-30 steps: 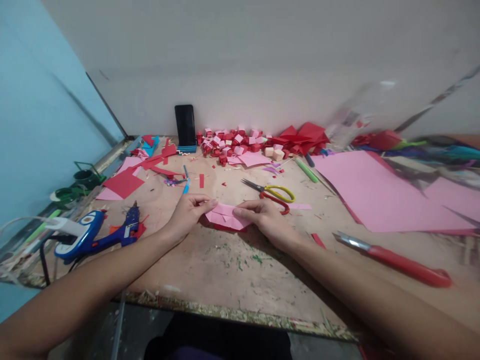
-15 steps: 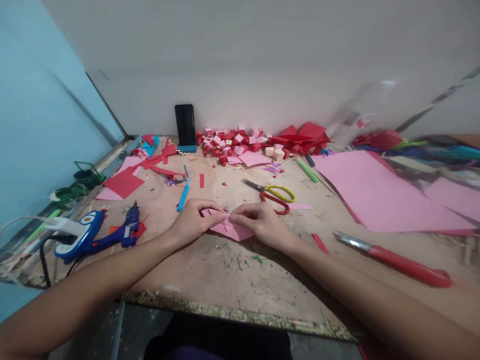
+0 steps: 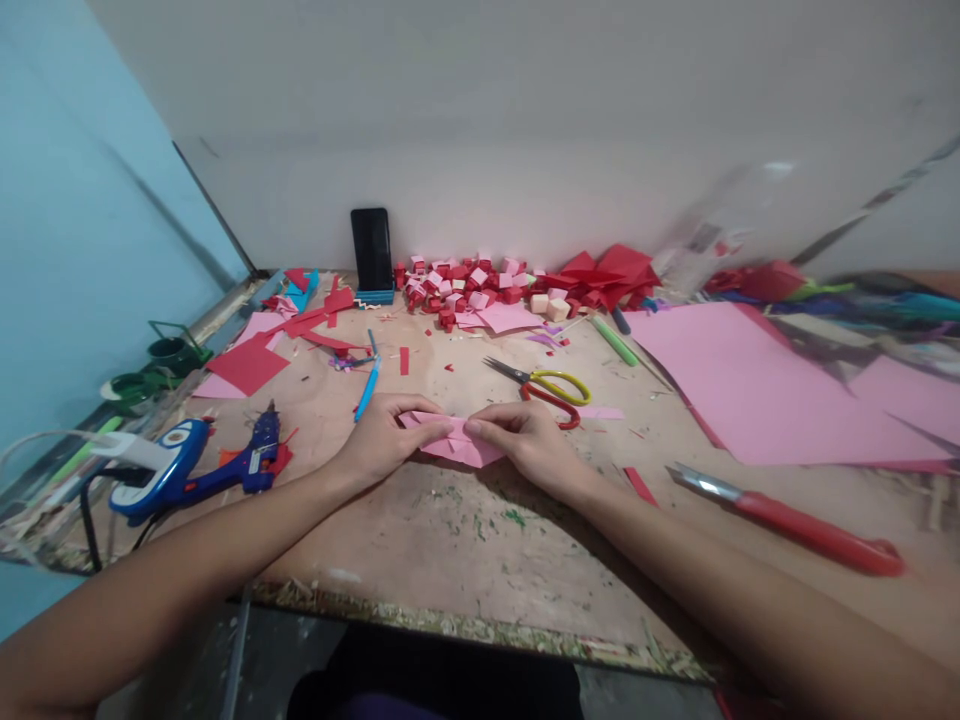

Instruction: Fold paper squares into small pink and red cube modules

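A small folded piece of pink paper (image 3: 459,449) lies on the wooden table (image 3: 465,540) in front of me. My left hand (image 3: 386,437) pinches its left side with curled fingers. My right hand (image 3: 529,440) pinches its right side, fingertips almost meeting the left hand's over the middle of the paper. Part of the paper is hidden under both hands.
Yellow-and-red scissors (image 3: 546,387) lie just behind my right hand. A red-handled knife (image 3: 795,522) lies at right, a blue glue gun (image 3: 191,470) at left, a blue pen (image 3: 367,383) behind. Large pink sheets (image 3: 742,385), a pile of red and pink cubes (image 3: 472,285) and a black phone (image 3: 372,252) stand farther back.
My hands have drawn together over the pink paper, folding its edges toward the middle. A red piece seen under the paper a second ago no longer shows.
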